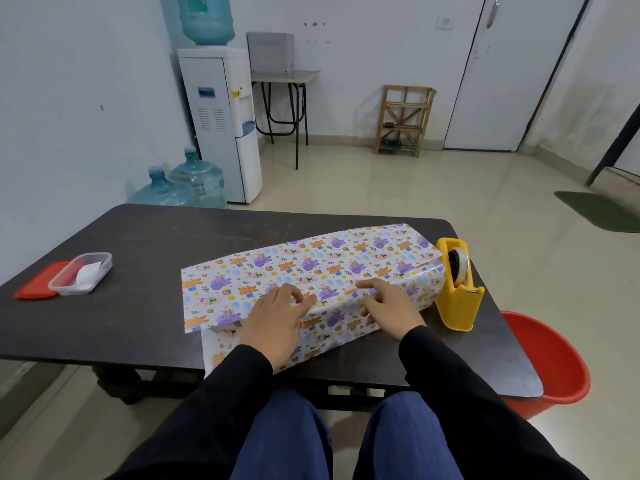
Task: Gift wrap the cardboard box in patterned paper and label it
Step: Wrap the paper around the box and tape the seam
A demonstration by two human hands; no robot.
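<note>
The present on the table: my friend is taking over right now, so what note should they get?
Left grip: rests on the patterned paper with fingers bent; I cannot tell whether it pinches.
Right grip: forefinger straight, pressing the top fold.
Box: hidden under the paper on the table. The yellow tape dispenser is by its right end. The clear tub of white slips and the red lid are far left.
Done: paper folded over the top.
Left: tape the seam, close the ends, label.

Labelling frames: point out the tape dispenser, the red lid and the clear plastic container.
tape dispenser [454, 306]: head view, yellow side wall.
red lid [34, 282]: head view, flat top.
clear plastic container [71, 289]: head view, near side wall.
</note>
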